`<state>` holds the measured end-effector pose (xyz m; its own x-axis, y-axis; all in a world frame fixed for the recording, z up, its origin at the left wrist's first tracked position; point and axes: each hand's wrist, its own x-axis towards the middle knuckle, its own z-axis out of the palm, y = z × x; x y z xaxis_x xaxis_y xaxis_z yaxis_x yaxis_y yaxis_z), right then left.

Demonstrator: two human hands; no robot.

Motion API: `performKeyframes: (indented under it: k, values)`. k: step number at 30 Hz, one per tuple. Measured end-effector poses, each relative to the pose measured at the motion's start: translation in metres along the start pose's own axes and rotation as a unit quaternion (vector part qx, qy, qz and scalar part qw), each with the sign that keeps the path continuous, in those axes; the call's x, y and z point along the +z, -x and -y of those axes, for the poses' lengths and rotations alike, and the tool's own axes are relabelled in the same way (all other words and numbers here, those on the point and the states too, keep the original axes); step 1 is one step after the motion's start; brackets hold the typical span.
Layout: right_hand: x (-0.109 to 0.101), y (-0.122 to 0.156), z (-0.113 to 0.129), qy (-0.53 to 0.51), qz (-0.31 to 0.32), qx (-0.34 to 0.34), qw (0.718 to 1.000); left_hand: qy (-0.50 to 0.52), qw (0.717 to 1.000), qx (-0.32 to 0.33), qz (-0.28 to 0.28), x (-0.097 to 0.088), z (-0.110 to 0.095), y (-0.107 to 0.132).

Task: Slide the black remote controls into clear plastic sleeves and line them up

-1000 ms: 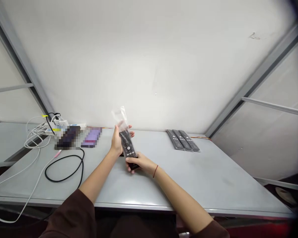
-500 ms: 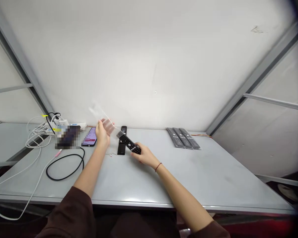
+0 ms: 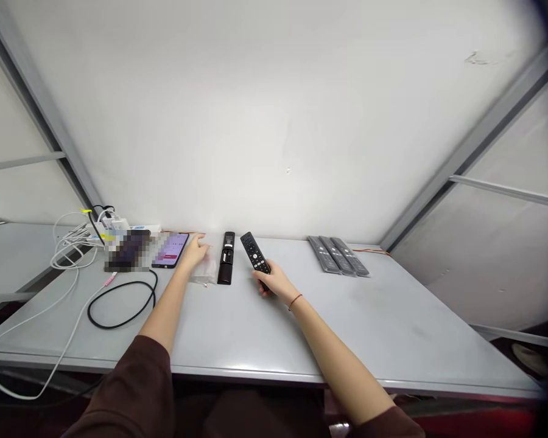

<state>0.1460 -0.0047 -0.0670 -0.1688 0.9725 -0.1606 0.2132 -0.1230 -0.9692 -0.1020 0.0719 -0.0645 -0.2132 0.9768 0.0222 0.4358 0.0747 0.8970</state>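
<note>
Black plastic remote control (image 3: pixel 254 252) stands tilted in the right hand (image 3: pixel 270 283), fingers closed round its lower end. Left hand (image 3: pixel 195 253), fingers extended and loose, touches a clear plastic bag (image 3: pixel 204 272) on the pale grey counter (image 3: pixel 393 316), well back from the front edge. Second black remote control (image 3: pixel 226 258) lies flat between the hands, near the rear edge. Three grey-wrapped remote controls (image 3: pixel 338 255) lie along that edge, further right.

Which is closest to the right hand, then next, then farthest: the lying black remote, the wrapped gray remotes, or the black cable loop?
1. Lying black remote, just left of the right hand.
2. Wrapped gray remotes, to the right, by the wall.
3. Black cable loop, far left.
</note>
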Motion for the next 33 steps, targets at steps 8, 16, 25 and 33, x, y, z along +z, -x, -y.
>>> performKeyframes:
  k: [8,16,25,33]
  values:
    - [0.0,-0.001,-0.001,0.01,0.006,-0.001,1.0,-0.2,0.976,0.081,-0.005,0.011,0.0,0.002]
    - [0.001,0.001,0.002,0.017,0.007,0.009,1.0,-0.321,0.941,0.106,-0.002,0.014,0.007,0.01]
    - [0.001,0.002,0.002,0.027,0.013,0.011,0.999,-0.393,0.898,0.143,0.135,0.018,0.013,0.009]
    - [0.0,0.002,0.002,0.022,0.018,0.013,1.0,-0.372,0.903,0.165,0.141,0.013,0.014,0.007]
